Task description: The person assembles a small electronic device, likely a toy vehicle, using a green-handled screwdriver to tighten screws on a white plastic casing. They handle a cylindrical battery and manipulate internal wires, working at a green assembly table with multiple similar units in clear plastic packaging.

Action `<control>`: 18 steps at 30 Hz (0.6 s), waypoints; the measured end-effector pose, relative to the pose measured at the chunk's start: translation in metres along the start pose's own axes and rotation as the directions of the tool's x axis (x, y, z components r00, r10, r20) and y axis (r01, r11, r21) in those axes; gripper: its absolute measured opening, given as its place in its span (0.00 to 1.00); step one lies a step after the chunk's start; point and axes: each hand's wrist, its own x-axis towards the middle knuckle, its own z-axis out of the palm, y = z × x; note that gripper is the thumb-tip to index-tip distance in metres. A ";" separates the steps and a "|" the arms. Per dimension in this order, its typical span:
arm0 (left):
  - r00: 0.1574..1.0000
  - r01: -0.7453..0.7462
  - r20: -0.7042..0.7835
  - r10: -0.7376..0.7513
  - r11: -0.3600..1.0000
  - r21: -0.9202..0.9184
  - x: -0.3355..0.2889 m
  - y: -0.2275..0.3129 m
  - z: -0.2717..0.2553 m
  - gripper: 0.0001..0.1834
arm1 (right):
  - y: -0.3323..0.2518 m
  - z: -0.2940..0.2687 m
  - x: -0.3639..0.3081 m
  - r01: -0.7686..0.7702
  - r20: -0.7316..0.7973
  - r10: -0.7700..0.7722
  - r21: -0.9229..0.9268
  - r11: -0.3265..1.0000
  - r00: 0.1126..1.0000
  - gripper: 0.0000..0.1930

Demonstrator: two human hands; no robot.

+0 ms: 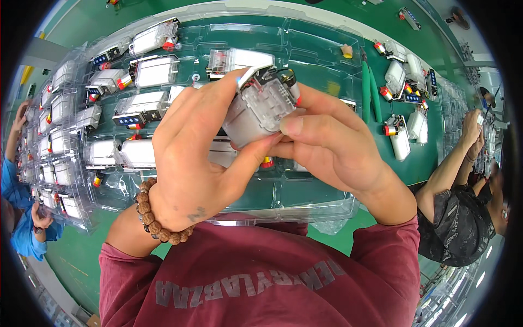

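Between my two hands, above the clear plastic tray (294, 191), is a white battery-like unit (256, 109) with a transparent plastic end frame and dark wires along its top edge. My left hand (190, 131) wraps round its left side and underside, thumb along the bottom. From the right, my right hand (338, 141) grips its other side, thumb and fingers bent at the clear end; a bit of red shows by those fingers. The fingertips hide part of the unit. Under my hands, another white unit (248, 57) lies in the tray.
Similar white units (155, 72) with red-and-yellow parts fill the tray's left side. Long green strips (370, 90) lie to the right, near loose units (400, 136) on the green table. Other people work at far left, in a blue sleeve (19, 185), and far right, in a dark shirt (457, 223).
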 end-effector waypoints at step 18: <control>0.951 0.309 0.115 -0.289 0.835 -0.455 0.003 0.004 0.005 0.33 | -0.082 -0.047 -0.039 -0.200 -0.269 -0.537 -0.962 0.184 0.800 0.17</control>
